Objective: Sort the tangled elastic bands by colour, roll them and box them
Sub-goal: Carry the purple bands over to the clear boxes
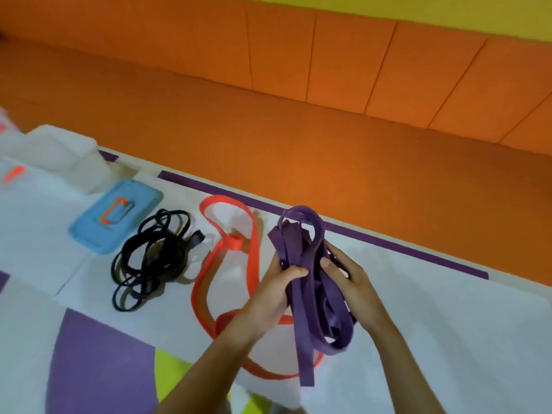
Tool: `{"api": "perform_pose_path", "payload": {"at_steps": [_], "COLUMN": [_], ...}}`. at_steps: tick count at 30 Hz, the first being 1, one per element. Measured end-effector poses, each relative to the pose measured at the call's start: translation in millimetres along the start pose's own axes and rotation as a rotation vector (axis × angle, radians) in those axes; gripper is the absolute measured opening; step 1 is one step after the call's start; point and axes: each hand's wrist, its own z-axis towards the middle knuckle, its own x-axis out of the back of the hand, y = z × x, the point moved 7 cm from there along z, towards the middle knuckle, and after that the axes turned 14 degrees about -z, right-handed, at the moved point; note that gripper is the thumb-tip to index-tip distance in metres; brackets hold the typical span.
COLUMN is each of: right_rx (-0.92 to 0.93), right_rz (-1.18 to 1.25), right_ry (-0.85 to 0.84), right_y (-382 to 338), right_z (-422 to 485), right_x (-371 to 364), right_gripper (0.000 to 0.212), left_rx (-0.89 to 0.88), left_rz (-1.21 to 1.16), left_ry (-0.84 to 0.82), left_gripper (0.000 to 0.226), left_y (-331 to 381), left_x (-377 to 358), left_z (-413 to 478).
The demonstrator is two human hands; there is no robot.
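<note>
A bundle of purple elastic bands (301, 249) is held up above the white sheet, with loops hanging down toward me. My left hand (273, 289) grips the bundle from the left, thumb across the front. My right hand (348, 279) holds it from the right, fingers curled round the strands. Under my hands an orange-red band (254, 243) lies spread in a long loop. To its left sits a tangled heap of black bands (152, 258).
A light blue lid or case (116, 219) lies at the left beside the black heap. White folded cloth (59, 150) is behind it. The white sheet (433, 294) has purple stripes and patches. An orange padded surface (328, 130) runs beyond the sheet's far edge.
</note>
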Motion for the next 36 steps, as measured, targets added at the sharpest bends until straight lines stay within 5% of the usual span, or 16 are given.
{"api": "perform_pose_path", "payload": {"at_steps": [7, 18, 22, 30, 36], "right_rx": [0.131, 0.283, 0.304, 0.347, 0.343], "right_rz": [0.011, -0.083, -0.101, -0.097, -0.021], "right_ry": [-0.04, -0.265, -0.42, -0.61, -0.757], "right_y": [-122, -276, -318, -363, -399], "right_z": [27, 53, 61, 93, 142], "right_x": [-126, -419, -529, -696, -796], "right_gripper": [0.031, 0.034, 0.059, 0.049, 0.05], "left_rx": [-0.276, -0.577, -0.677, -0.738, -0.724], "left_rz": [-0.026, -0.144, -0.187, -0.188, -0.134], "left_ry": [0.062, 0.239, 0.438, 0.652, 0.83], "left_gripper": [0.064, 0.06, 0.062, 0.04, 0.046], "left_y": [128, 307, 357, 419, 490], "left_x": [94, 305, 387, 516, 590], "left_z": [-70, -231, -292, -354, -367]}}
